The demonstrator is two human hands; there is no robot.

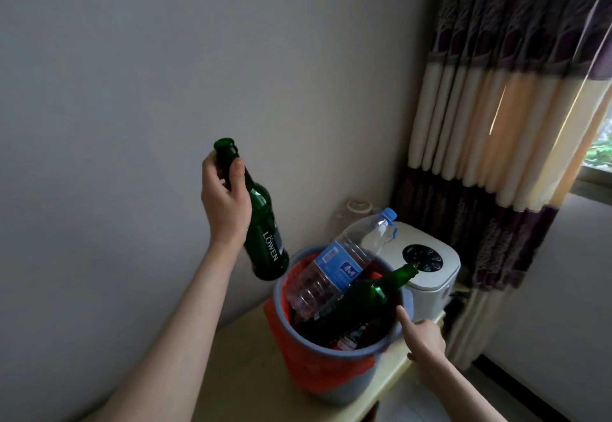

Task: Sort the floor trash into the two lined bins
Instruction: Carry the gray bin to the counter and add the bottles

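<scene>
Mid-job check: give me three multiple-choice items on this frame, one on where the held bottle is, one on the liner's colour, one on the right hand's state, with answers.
1. Where is the green bottle in the left hand?
A. Lying on the table
B. Held above the bin's left rim
C. Inside the bin

2. What colour is the bin liner?
A. Orange-red
B. Black
C. White

3. What is the right hand doing?
A. Gripping the plastic bottle
B. Holding nothing, forefinger at the bin rim
C. Holding a can

Answers: 1 B, fingers grip its neck over the rim. 2 A, orange-red plastic folds over the rim. 3 B, forefinger extended, nothing held.

Bin (344,372) on table (238,365) — 2 bottles (334,272) in it, appliance (433,275) behind.
</scene>
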